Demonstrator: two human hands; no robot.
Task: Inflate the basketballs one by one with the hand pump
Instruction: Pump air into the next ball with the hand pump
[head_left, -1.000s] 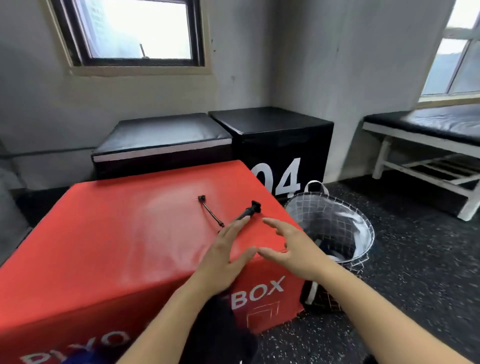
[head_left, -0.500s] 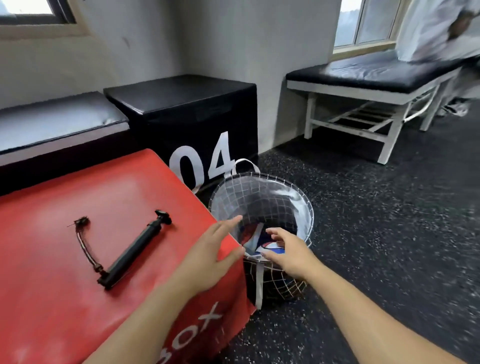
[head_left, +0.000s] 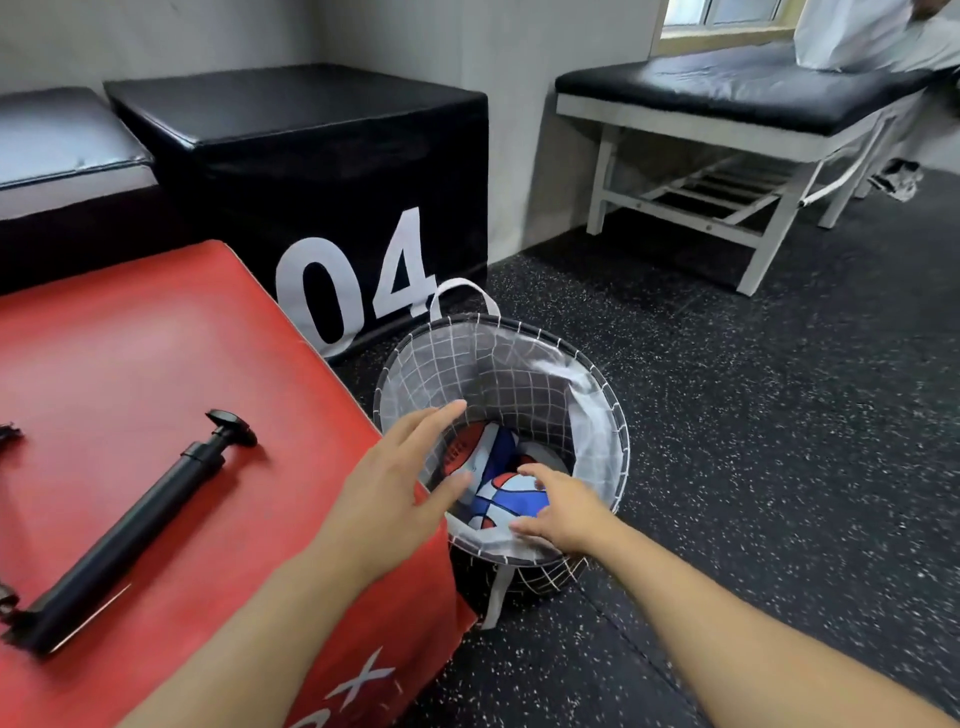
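The red box (head_left: 156, 374) serves as the desk here, and the black hand pump (head_left: 130, 530) lies on top of it, untouched, well to the left of both hands. Beside the box's right edge, on the dark speckled floor (head_left: 753, 415), stands a round basket (head_left: 597, 395) with a checked lining. The basketballs are down inside it: a red, white and blue ball (head_left: 511, 501) shows uppermost, with at least one more ball (head_left: 467, 447) tucked behind it.

The step in hand looks like fetching the first ball. The left hand (head_left: 395, 493) hovers over the near-left rim, fingers spread and released, holding nothing. The right hand (head_left: 561, 509) reaches over the near rim with loosely bent fingers, just at the ball; whether it touches yet is not clear, and it grips nothing.

To do this well, both palms should go down on opposite sides of the top ball, since limp balls fold and slip under fingertips. Lifting straight up should keep the soft lining from dragging along.

Compared with half a second ago, the view has tilted down and closer to the basket, and both hands have moved further over its opening. The pump has not shifted.
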